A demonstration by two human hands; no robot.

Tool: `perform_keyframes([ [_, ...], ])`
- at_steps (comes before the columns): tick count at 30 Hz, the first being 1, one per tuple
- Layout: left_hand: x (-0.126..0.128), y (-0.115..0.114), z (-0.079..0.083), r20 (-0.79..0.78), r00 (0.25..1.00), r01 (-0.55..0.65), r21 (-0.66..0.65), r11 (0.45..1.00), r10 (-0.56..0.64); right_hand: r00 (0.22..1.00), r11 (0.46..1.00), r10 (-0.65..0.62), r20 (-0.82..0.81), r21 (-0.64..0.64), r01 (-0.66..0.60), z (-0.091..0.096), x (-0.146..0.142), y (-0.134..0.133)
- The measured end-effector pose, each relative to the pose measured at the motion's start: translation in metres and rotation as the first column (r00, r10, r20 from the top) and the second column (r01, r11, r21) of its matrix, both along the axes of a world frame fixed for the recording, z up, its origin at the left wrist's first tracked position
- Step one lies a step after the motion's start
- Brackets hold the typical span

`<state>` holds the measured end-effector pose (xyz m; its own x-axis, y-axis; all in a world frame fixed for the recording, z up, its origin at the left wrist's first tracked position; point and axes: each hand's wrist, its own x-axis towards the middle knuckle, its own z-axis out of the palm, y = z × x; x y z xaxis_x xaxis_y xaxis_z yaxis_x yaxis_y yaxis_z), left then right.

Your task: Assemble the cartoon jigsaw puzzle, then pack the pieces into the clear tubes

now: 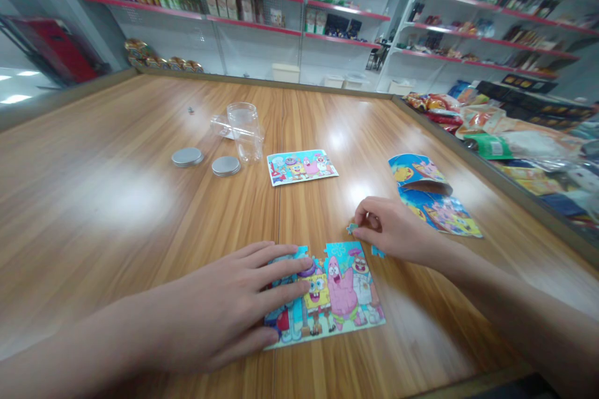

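A cartoon jigsaw puzzle (pixel 344 293) lies on the wooden table in front of me, with a gap in its top edge. My left hand (pixel 234 299) rests flat over the puzzle's left side, fingers spread, covering part of the picture. Just beyond the top right corner, my right hand (pixel 386 227) pinches a small blue puzzle piece (pixel 352 229) between thumb and fingers. Another blue piece (pixel 377 252) lies on the table below that hand. Farther off is a reference picture card (pixel 302 168) showing the same characters.
Two clear plastic jars (pixel 246 131) stand and lie at the back, near two silver lids (pixel 187 157). Curled blue printed sheets (pixel 435 199) are at the right. A tiny piece (pixel 191 110) sits far left. Packaged goods (pixel 491 131) line the table's right side.
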<state>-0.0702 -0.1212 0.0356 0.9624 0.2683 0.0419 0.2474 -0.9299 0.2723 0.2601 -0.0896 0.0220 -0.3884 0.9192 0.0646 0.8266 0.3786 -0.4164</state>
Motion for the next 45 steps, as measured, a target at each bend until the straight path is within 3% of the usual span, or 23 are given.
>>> perform_keyframes([
  [6,0.0,0.0,-0.001,-0.023,1.0,0.001,0.014,1.0,-0.001,0.977,0.996,0.07,-0.199,0.07,-0.057,0.0,-0.019,-0.014],
  [11,0.003,0.0,0.001,-0.058,0.998,0.008,0.026,1.0,-0.006,0.923,0.979,0.206,-0.324,0.068,-0.195,0.001,-0.041,-0.03],
  [20,0.005,-0.004,0.003,0.05,0.998,-0.043,-0.045,0.998,0.045,0.919,0.968,0.249,-0.305,0.1,-0.229,-0.013,-0.054,-0.029],
  [26,0.005,-0.003,0.0,0.046,0.999,-0.027,-0.043,0.999,0.029,0.935,0.977,0.206,-0.287,0.112,-0.18,-0.015,-0.054,-0.028],
  [31,0.005,-0.003,0.0,0.054,0.998,-0.02,-0.034,0.999,0.021,0.939,0.966,0.24,-0.245,0.153,-0.207,-0.016,-0.055,-0.026],
  [40,0.003,-0.003,-0.004,0.082,0.996,-0.021,-0.04,0.999,0.025,0.866,0.852,0.444,-0.23,0.408,-0.329,0.004,-0.045,-0.026],
  [42,0.004,-0.002,-0.004,0.076,0.997,-0.02,-0.044,0.999,0.023,0.851,0.838,0.483,-0.207,0.392,-0.38,0.005,-0.045,-0.028],
  [45,0.004,-0.002,-0.004,0.049,0.999,-0.016,-0.033,0.999,0.018,0.813,0.806,0.573,-0.105,0.247,-0.537,0.003,-0.046,-0.029],
])
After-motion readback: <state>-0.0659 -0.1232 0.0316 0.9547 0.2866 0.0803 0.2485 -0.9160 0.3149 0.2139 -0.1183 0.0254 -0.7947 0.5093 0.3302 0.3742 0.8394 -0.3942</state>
